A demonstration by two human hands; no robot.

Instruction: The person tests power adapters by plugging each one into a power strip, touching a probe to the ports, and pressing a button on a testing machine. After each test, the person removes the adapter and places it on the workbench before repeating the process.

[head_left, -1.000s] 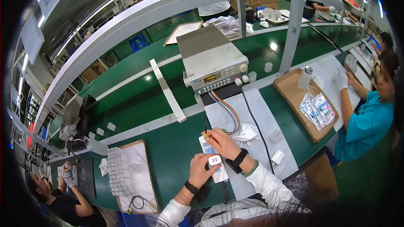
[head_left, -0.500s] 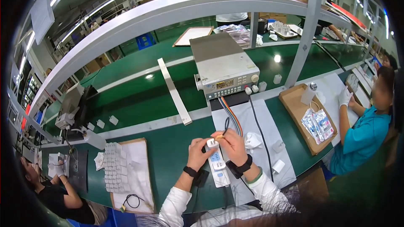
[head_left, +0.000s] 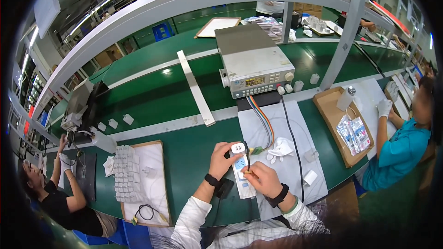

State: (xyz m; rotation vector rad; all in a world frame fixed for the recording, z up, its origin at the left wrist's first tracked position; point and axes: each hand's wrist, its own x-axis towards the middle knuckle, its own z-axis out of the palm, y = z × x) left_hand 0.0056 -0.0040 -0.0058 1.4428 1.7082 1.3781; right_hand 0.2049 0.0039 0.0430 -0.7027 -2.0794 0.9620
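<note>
A white power strip [head_left: 245, 191] with blue sockets lies in front of me, its long side pointing away. At its far end a white charger with two USB ports [head_left: 238, 148] is plugged in or resting there; my left hand [head_left: 222, 160] pinches it between thumb and fingers. My right hand [head_left: 264, 180] is closed on the yellowish plug of a black cable [head_left: 248, 171], over the strip's middle sockets. A small green and yellow connector board [head_left: 256, 150] joins rainbow-coloured wires [head_left: 263, 122] just beyond. A second white charger in the strip is partly hidden by my right fingers.
A grey bench instrument [head_left: 258, 71] stands behind. White gloves [head_left: 280, 149] and a loose white charger [head_left: 310, 178] lie on the right. Stacked white chargers [head_left: 125, 175] and a coiled cable [head_left: 146, 212] occupy the left tray. Co-workers sit at both sides.
My right hand has drawn back from the charger's top toward me, carrying the cable plug down over the strip. My left hand stays at the charger. The view has shifted slightly.
</note>
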